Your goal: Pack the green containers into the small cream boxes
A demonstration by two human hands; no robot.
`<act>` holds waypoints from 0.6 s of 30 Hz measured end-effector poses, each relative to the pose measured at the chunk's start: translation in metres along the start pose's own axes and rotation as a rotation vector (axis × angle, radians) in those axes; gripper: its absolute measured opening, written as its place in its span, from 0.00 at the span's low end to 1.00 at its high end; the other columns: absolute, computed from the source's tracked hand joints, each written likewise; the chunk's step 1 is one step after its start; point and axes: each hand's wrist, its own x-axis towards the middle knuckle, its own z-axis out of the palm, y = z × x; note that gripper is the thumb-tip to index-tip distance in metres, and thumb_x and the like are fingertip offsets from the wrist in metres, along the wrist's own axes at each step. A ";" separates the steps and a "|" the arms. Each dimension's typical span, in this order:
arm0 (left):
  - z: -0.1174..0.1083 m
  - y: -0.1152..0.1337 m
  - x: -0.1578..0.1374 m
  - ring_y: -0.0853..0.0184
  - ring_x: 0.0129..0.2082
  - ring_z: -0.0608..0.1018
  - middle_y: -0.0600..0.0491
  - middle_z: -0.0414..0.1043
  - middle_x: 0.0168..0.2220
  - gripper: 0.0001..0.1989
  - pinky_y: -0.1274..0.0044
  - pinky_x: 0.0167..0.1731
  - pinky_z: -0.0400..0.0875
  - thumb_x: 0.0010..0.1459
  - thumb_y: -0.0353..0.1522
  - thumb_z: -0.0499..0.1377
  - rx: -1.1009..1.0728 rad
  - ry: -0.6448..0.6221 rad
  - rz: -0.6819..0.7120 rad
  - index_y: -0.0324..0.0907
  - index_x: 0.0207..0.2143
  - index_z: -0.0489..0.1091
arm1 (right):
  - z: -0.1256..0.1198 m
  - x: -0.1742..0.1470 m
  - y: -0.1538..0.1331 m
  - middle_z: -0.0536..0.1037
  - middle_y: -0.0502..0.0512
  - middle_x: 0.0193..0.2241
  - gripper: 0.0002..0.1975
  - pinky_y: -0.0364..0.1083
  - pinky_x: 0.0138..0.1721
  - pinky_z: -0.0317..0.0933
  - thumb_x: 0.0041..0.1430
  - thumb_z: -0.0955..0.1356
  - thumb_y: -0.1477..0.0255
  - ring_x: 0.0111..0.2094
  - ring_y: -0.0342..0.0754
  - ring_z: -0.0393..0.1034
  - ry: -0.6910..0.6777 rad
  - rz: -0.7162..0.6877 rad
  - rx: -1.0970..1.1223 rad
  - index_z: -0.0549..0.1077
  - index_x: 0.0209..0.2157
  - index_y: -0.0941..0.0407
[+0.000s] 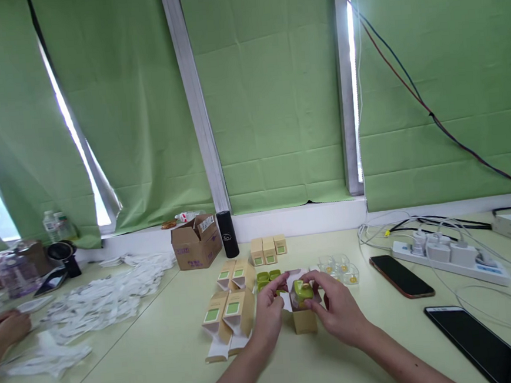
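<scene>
My right hand [338,309] pinches a small glossy green rounded container [303,290] at the mouth of a small kraft cardboard box [305,322]. The box stands upright, its white inner flaps raised. Closed at the box's left side, my left hand [268,313] holds a flap between its fingers. Behind that hand sit several similar green pieces [268,276], partly hidden. Clear round-celled holders [339,267] with yellowish centres lie just beyond my right hand. Left of my hands, several open kraft boxes [232,305] with green labels lie in rows.
Closed kraft boxes [269,250], a black cylinder [227,234] and a brown carton [196,241] stand at the back. White strips [108,291] spread leftward near another person's hand [10,329]. Phones [402,276], a power strip [453,258] and cables occupy the right.
</scene>
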 end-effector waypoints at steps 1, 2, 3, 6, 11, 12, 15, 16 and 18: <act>0.000 0.000 0.000 0.58 0.47 0.77 0.48 0.80 0.43 0.33 0.67 0.51 0.72 0.40 0.26 0.52 0.004 -0.002 0.006 0.40 0.52 0.78 | 0.000 0.000 -0.001 0.77 0.53 0.40 0.13 0.47 0.34 0.64 0.56 0.67 0.74 0.36 0.51 0.71 -0.009 -0.008 -0.022 0.70 0.44 0.50; 0.000 0.000 0.000 0.58 0.46 0.77 0.48 0.80 0.42 0.33 0.67 0.50 0.72 0.41 0.26 0.52 0.005 -0.002 0.011 0.40 0.52 0.78 | 0.000 -0.001 -0.001 0.77 0.53 0.39 0.13 0.47 0.36 0.63 0.56 0.67 0.74 0.37 0.51 0.71 -0.019 -0.016 -0.045 0.70 0.44 0.50; 0.000 0.000 0.000 0.59 0.46 0.77 0.48 0.80 0.42 0.33 0.67 0.50 0.72 0.41 0.26 0.52 0.005 0.000 0.014 0.40 0.52 0.78 | -0.001 -0.001 -0.002 0.77 0.53 0.39 0.12 0.47 0.37 0.63 0.56 0.67 0.74 0.37 0.51 0.71 -0.030 -0.025 -0.067 0.69 0.43 0.50; 0.000 -0.001 0.001 0.59 0.46 0.77 0.48 0.80 0.42 0.33 0.68 0.50 0.72 0.41 0.25 0.52 0.003 0.011 0.017 0.40 0.51 0.78 | -0.001 -0.002 -0.003 0.77 0.53 0.38 0.10 0.48 0.38 0.62 0.57 0.68 0.73 0.38 0.52 0.70 -0.047 -0.044 -0.112 0.69 0.41 0.50; 0.001 0.001 -0.001 0.59 0.46 0.77 0.48 0.79 0.43 0.34 0.67 0.51 0.71 0.41 0.26 0.52 0.022 0.012 0.008 0.40 0.53 0.78 | 0.001 -0.001 -0.003 0.77 0.54 0.37 0.05 0.48 0.38 0.62 0.65 0.63 0.73 0.38 0.53 0.69 -0.054 -0.087 -0.137 0.70 0.40 0.50; 0.001 0.002 -0.001 0.59 0.47 0.77 0.48 0.79 0.43 0.34 0.67 0.52 0.71 0.41 0.26 0.52 0.023 0.012 0.006 0.40 0.53 0.78 | 0.002 0.000 -0.002 0.78 0.54 0.37 0.06 0.48 0.39 0.62 0.66 0.62 0.73 0.39 0.53 0.70 -0.051 -0.094 -0.134 0.70 0.39 0.50; 0.001 0.004 -0.002 0.59 0.46 0.77 0.48 0.79 0.42 0.34 0.67 0.52 0.70 0.41 0.26 0.52 0.021 0.014 0.007 0.39 0.52 0.78 | 0.005 0.001 -0.001 0.78 0.56 0.40 0.09 0.50 0.42 0.64 0.69 0.60 0.72 0.42 0.54 0.71 -0.022 -0.112 -0.092 0.71 0.39 0.50; 0.001 0.004 -0.002 0.59 0.46 0.77 0.48 0.79 0.41 0.34 0.67 0.52 0.70 0.41 0.26 0.53 0.021 0.013 0.007 0.39 0.52 0.78 | 0.006 0.001 0.000 0.77 0.56 0.42 0.09 0.50 0.43 0.65 0.69 0.60 0.72 0.43 0.53 0.71 -0.008 -0.114 -0.071 0.71 0.39 0.51; 0.002 0.004 -0.002 0.58 0.46 0.77 0.48 0.79 0.41 0.33 0.67 0.51 0.70 0.41 0.26 0.53 0.019 0.010 0.006 0.40 0.52 0.78 | 0.009 0.001 0.001 0.75 0.57 0.45 0.09 0.49 0.42 0.66 0.69 0.61 0.71 0.42 0.52 0.72 0.023 -0.102 -0.033 0.72 0.38 0.51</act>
